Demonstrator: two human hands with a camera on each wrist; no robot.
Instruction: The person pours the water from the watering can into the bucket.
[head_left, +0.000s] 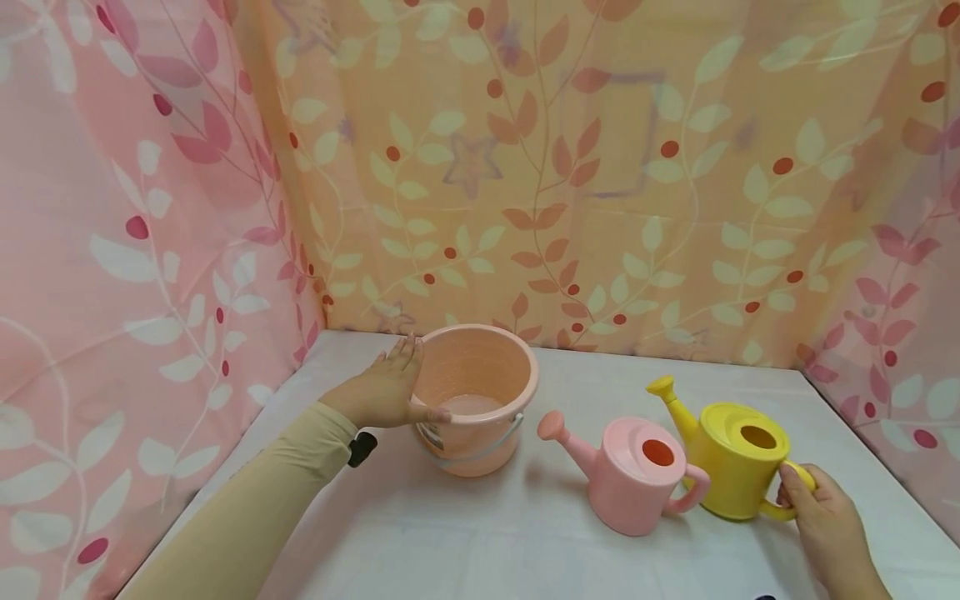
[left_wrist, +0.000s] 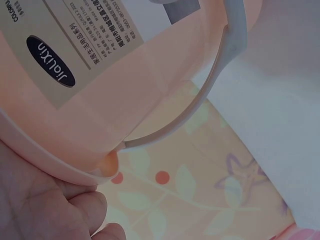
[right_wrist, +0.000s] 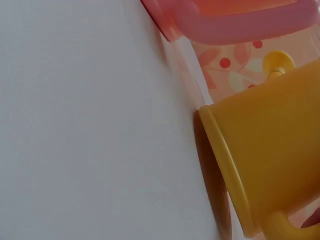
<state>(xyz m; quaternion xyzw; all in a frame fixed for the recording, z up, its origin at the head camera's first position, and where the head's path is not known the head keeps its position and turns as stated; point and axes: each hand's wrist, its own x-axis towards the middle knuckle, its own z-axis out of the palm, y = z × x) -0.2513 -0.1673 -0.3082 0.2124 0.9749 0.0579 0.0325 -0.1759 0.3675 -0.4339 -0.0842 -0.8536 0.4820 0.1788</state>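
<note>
A peach bucket (head_left: 480,446) with a pale handle stands upright on the table, left of middle. My left hand (head_left: 386,387) rests against its left rim, fingers straight, thumb spread along the front edge. The left wrist view shows the bucket's printed label (left_wrist: 55,55) and hanging handle (left_wrist: 185,112) close up. My right hand (head_left: 825,521) grips the handle of a yellow watering can (head_left: 731,462), which is upright. Beneath the can's base a dark brown strip shows in the right wrist view; whether it touches the table I cannot tell. A pink watering can (head_left: 630,492) stands just left of it.
Floral cloth (head_left: 555,167) hangs behind the white table (head_left: 450,550) and along both sides. The pink can's spout points toward the bucket. A small dark object (head_left: 765,597) peeks in at the bottom edge, too little seen to identify.
</note>
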